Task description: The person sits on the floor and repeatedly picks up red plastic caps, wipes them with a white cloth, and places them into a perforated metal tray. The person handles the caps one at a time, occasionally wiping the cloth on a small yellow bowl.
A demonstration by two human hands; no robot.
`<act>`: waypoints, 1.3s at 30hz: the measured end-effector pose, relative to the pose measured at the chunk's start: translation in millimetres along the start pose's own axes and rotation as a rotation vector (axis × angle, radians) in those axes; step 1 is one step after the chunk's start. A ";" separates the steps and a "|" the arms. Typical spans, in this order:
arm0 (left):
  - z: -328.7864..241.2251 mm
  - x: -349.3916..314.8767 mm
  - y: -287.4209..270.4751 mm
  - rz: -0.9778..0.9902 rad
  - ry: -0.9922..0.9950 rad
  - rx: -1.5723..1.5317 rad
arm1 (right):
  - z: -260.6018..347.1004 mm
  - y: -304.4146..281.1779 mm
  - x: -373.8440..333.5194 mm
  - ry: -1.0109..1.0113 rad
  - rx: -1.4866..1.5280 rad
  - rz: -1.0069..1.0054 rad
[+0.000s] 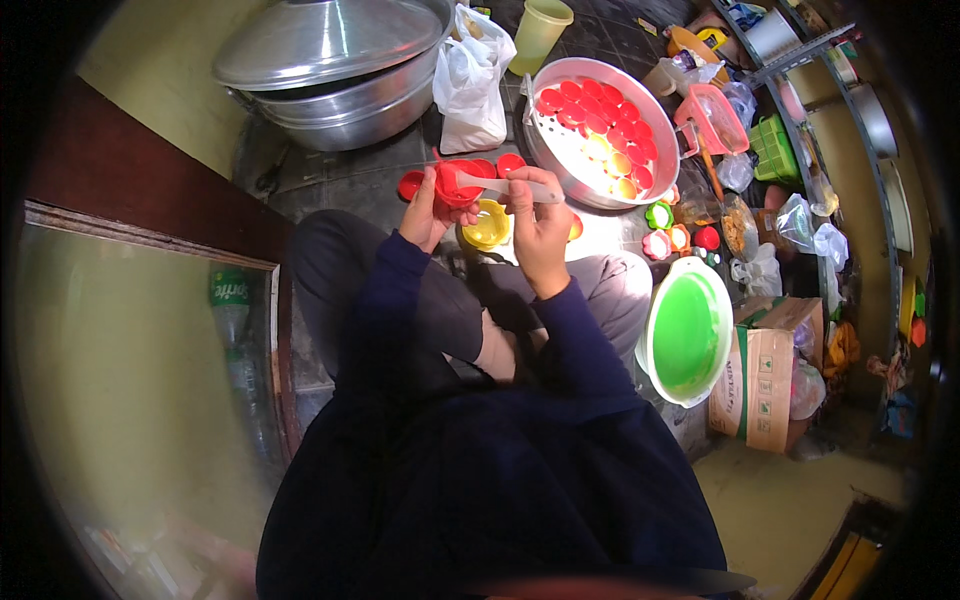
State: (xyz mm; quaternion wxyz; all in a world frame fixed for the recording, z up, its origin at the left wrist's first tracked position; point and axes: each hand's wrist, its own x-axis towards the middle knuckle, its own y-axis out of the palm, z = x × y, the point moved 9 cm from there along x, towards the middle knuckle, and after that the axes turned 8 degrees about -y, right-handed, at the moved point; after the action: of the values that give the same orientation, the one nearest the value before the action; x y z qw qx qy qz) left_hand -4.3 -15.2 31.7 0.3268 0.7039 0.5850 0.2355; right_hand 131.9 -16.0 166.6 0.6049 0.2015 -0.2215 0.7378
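My left hand (430, 212) grips a small red plastic cup (457, 193), tilted over my crossed legs. Pinched in my right hand (540, 225) is a pale tool with a flat handle (500, 185); its far end reaches into the cup, so I cannot tell whether it is a brush or a spatula. Below the cup, between my knees, sits a yellow bowl (486, 226). Loose red cups (410, 184) lie on the floor just beyond my hands. Ahead to the right, a round metal steamer tray (673, 140) holds many red cups (600, 110), partly in bright light.
A white basin (652, 358) of green liquid (688, 330) stands by my right knee. Coloured cups (658, 214) and a cardboard box (765, 385) are near it. At the back stand a large lidded metal pot (340, 105), a white plastic bag (474, 80) and a yellow-green bucket (540, 38). Shelving lines the right.
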 end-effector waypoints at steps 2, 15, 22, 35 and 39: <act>-2.2 -1.8 4.8 0.070 -0.002 -0.039 | -9.6 -5.1 3.6 0.088 0.078 -0.010; -17.6 -9.2 25.0 0.066 0.074 0.139 | 26.4 -22.2 37.6 -0.120 -0.364 -0.026; -26.8 -8.2 24.8 0.035 0.226 0.191 | 30.3 -19.6 32.1 -0.120 -0.533 -0.051; -26.0 -6.1 20.2 -0.011 0.212 0.242 | 30.9 1.2 14.9 -0.213 -0.392 0.096; -24.2 -5.8 12.2 -0.084 0.178 0.279 | 49.0 -3.0 4.8 -0.453 -0.610 0.019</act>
State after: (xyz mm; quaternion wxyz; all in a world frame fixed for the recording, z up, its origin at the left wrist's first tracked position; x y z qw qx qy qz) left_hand -14.6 -17.6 57.4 0.1821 0.6938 0.6675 0.1997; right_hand 135.4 -39.6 209.7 0.5660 0.1683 -0.5609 0.5803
